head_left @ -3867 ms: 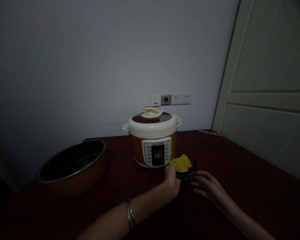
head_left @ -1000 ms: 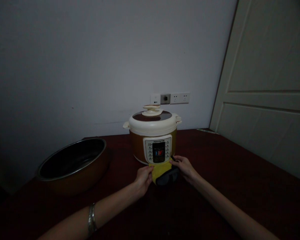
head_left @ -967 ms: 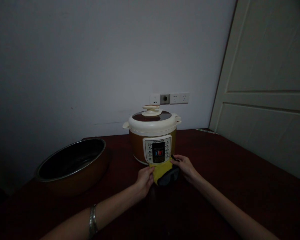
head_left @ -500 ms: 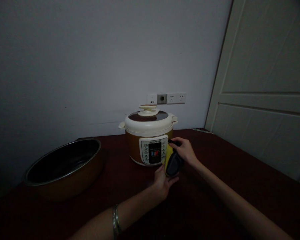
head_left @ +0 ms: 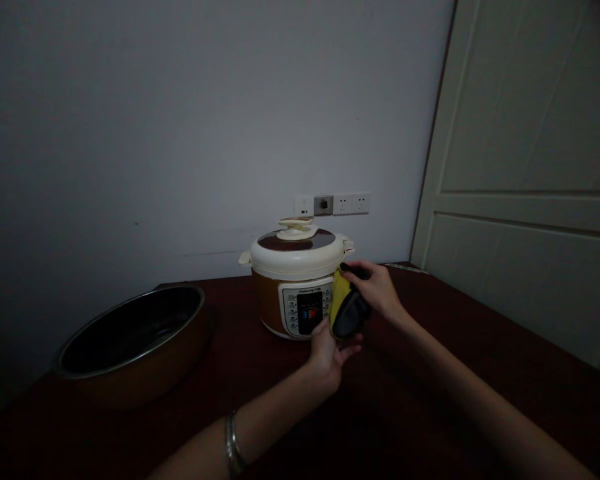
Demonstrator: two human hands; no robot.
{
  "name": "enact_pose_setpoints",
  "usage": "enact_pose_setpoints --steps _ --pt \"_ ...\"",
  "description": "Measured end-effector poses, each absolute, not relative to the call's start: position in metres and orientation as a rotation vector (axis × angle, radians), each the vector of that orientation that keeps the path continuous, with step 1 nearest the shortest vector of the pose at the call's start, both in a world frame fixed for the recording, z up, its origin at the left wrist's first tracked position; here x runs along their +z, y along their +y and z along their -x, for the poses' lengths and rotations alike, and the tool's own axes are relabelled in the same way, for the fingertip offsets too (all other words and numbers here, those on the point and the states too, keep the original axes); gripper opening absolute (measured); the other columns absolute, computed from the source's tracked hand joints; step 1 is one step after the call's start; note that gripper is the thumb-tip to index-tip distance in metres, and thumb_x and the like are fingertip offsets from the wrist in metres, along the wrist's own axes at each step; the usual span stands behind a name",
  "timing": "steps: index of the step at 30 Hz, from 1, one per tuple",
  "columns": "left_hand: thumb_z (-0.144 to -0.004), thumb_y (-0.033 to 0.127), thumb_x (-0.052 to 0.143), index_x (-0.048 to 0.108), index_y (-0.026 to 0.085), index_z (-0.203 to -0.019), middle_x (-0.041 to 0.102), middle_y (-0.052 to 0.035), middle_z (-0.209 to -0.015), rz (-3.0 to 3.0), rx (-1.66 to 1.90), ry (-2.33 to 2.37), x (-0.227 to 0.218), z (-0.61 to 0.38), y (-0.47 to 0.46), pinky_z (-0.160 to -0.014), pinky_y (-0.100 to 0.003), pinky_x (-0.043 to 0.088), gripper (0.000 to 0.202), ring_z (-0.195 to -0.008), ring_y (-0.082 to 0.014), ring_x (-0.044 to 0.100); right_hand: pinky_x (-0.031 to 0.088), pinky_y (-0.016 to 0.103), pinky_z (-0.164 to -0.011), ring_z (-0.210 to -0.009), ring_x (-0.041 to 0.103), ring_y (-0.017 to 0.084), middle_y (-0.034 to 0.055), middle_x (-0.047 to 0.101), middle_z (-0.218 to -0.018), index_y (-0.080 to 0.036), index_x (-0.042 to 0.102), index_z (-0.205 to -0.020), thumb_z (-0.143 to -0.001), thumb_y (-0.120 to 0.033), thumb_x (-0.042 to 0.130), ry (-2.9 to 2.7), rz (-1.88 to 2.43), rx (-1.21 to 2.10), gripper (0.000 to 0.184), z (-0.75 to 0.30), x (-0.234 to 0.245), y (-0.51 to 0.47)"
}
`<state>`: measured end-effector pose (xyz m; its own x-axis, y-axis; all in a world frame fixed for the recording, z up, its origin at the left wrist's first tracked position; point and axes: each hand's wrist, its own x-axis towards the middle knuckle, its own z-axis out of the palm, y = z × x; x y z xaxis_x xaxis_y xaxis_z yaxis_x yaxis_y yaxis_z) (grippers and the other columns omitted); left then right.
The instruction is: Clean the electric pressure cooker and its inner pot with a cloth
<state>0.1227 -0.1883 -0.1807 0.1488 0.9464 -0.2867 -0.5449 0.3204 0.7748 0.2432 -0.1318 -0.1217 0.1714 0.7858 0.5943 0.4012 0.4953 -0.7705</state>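
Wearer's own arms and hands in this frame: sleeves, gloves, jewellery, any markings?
The left hand and right hand are bare, with no gloves, and no rings can be made out in the dim light. No sleeves show along either arm. A silver metal bangle circles the left wrist. Nothing is visible on the right wrist.

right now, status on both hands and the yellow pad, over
Right hand grips the top of the yellow-and-black pad, left hand props its lower edge. Pad upright against the cooker front, beside the control panel. Apart at left: metal basin.
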Motion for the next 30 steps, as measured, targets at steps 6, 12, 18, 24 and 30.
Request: enact_pose_setpoints --steps 6,12,18,24,30 --pt "-0.073 0.032 0.061 0.063 0.014 -0.085 0.067 -0.0062 -0.086 -0.963 1.452 0.957 -0.152 -0.056 -0.199 -0.064 -0.023 0.047 0.022 -0.078 -0.0169 0.061 0.048 0.028 -0.06 -0.07 0.061 0.018 0.0055 0.068 -0.079 -0.017 0.063 -0.08 -0.061 -0.042 0.072 -1.383 1.056 0.715 0.033 -0.241 -0.142 -0.181" --pt "-0.074 0.038 0.054 0.062 0.015 -0.072 0.062 -0.0014 -0.071 -1.765 1.458 1.453 -0.108 0.021 -0.185 -0.062 -0.025 0.042 0.024 -0.069 -0.0159 0.056 0.053 0.028 -0.055 -0.066 0.067 0.019 0.006 0.067 -0.078 -0.015 0.056 -0.083 -0.061 -0.045 0.076 -1.096 0.938 1.716 0.042 -0.157 -0.188 -0.207" --pt "-0.082 0.032 0.05 0.067 0.015 -0.082 0.067 -0.0096 -0.085 -2.509 0.988 1.942 -0.068 0.029 -0.172 -0.07 -0.03 0.041 0.023 -0.08 -0.021 0.059 0.055 0.029 -0.067 -0.078 0.067 0.018 0.0022 0.067 -0.086 -0.016 0.057 -0.088 -0.06 -0.029 0.08 -0.732 0.461 1.968 0.038 -0.083 -0.18 -0.198" --pt "-0.082 0.032 0.053 0.068 0.015 -0.081 0.067 -0.0112 -0.088 -2.631 0.832 1.972 -0.069 0.016 -0.161 -0.071 -0.031 0.042 0.022 -0.081 -0.0209 0.06 0.05 0.021 -0.056 -0.064 0.063 0.011 0.0016 0.067 -0.08 -0.018 0.057 -0.094 -0.083 -0.032 0.061 -0.447 0.523 1.886 0.019 -0.052 -0.187 -0.182" --pt "-0.083 0.032 0.053 0.07 0.015 -0.08 0.069 -0.0114 -0.079 -2.577 0.91 1.905 -0.077 0.018 -0.153 -0.068 -0.031 0.042 0.024 -0.075 -0.0205 0.061 0.05 0.021 -0.06 -0.066 0.063 0.01 -0.0015 0.069 -0.083 -0.022 0.059 -0.089 -0.081 -0.02 0.062 -0.374 0.505 1.816 0.009 -0.051 -0.208 -0.166"
